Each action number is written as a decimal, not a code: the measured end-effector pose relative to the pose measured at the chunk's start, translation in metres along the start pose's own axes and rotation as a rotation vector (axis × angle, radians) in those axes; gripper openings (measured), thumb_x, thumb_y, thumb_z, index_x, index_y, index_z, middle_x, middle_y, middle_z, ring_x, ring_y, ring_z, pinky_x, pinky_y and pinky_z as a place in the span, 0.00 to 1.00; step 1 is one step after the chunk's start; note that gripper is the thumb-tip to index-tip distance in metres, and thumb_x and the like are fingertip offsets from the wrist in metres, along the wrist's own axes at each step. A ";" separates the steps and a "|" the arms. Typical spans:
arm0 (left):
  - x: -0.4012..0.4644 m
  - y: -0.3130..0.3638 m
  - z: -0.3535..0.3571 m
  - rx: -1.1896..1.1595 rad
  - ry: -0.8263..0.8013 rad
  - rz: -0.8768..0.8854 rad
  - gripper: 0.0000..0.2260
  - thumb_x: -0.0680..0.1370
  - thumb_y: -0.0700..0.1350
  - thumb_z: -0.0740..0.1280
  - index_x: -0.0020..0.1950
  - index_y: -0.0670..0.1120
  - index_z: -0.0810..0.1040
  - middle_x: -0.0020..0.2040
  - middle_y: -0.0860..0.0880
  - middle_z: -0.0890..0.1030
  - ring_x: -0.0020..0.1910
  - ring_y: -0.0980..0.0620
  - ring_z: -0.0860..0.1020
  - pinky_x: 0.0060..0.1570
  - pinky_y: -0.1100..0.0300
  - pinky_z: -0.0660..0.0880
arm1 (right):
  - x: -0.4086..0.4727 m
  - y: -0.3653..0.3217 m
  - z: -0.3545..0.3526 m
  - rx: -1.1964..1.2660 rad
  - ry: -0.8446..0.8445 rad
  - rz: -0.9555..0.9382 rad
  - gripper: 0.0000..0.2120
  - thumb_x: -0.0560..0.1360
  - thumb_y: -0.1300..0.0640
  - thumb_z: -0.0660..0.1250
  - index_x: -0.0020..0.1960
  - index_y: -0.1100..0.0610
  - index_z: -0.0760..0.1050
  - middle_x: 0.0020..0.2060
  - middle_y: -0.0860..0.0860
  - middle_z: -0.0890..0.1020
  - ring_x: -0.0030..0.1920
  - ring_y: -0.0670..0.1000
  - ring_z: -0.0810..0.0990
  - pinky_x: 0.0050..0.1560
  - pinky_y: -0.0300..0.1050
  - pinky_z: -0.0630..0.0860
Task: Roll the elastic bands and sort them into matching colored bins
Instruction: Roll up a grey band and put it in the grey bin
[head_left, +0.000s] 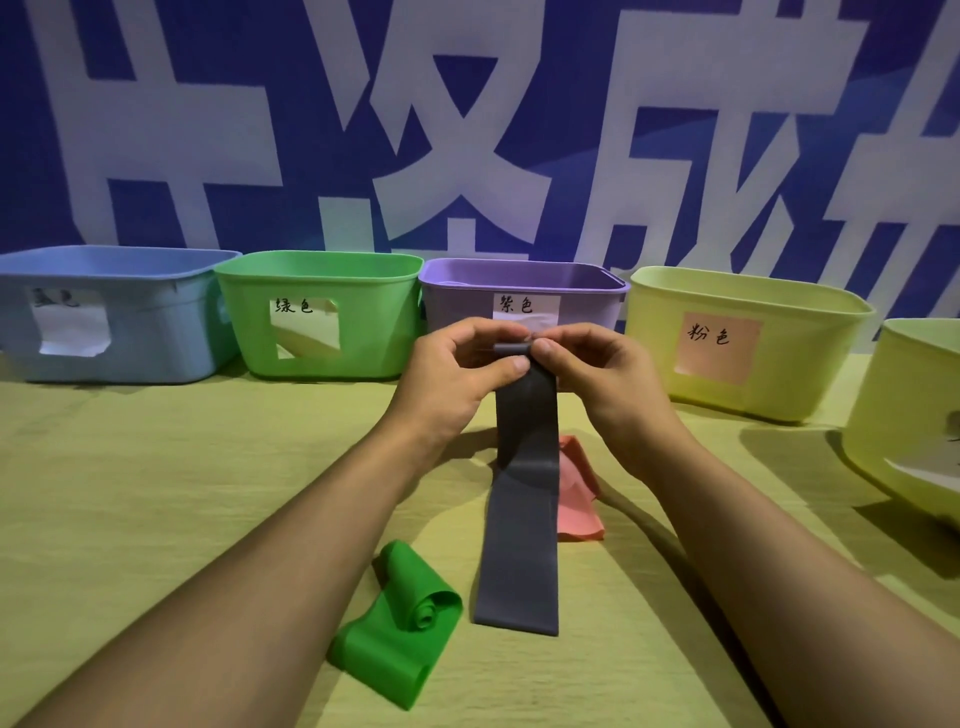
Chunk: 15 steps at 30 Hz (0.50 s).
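A dark grey-purple elastic band (522, 519) runs from the table up to my hands, its top end rolled into a small tight roll. My left hand (457, 369) and my right hand (587, 369) both pinch that roll, held in front of the purple bin (519, 283). A green band (395, 618), partly rolled at one end, lies on the table near my left forearm. A pink band (579, 499) lies crumpled just right of the dark band. The green bin (317, 317) stands left of the purple one.
A blue bin (104, 312) stands at the far left. Right of the purple bin is a pale yellow bin (743, 343) with a pink label, and another pale yellow bin (914, 426) sits at the right edge. All rest on a yellow-green tablecloth (156, 493) before a blue-and-white banner.
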<state>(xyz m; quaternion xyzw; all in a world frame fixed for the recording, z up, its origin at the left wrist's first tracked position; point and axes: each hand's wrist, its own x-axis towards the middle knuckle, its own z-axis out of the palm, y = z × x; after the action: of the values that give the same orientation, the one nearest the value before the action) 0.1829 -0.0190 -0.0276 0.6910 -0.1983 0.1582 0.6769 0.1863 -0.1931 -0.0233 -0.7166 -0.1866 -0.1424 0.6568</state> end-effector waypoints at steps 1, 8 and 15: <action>0.000 0.000 0.000 -0.007 -0.002 -0.003 0.12 0.76 0.36 0.75 0.55 0.50 0.84 0.55 0.49 0.87 0.59 0.50 0.83 0.60 0.54 0.79 | 0.000 0.000 0.000 0.003 -0.006 -0.006 0.06 0.78 0.58 0.71 0.55 0.54 0.84 0.49 0.49 0.87 0.53 0.49 0.86 0.51 0.43 0.83; -0.003 0.000 0.005 -0.028 0.037 -0.160 0.21 0.73 0.62 0.71 0.53 0.46 0.86 0.50 0.44 0.87 0.55 0.43 0.85 0.61 0.40 0.79 | -0.002 0.000 0.001 0.040 -0.042 -0.034 0.08 0.78 0.62 0.71 0.57 0.57 0.83 0.50 0.50 0.88 0.54 0.48 0.86 0.51 0.41 0.83; -0.002 0.001 0.005 0.053 0.107 -0.118 0.13 0.79 0.52 0.72 0.47 0.42 0.86 0.44 0.42 0.87 0.45 0.48 0.84 0.58 0.38 0.80 | -0.001 0.002 0.000 0.045 -0.055 -0.046 0.08 0.78 0.62 0.71 0.55 0.53 0.83 0.51 0.49 0.87 0.55 0.48 0.85 0.52 0.42 0.82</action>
<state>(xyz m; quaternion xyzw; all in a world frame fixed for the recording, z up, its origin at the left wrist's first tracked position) 0.1806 -0.0241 -0.0277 0.7095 -0.1163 0.1600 0.6764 0.1861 -0.1932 -0.0258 -0.7006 -0.2245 -0.1336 0.6640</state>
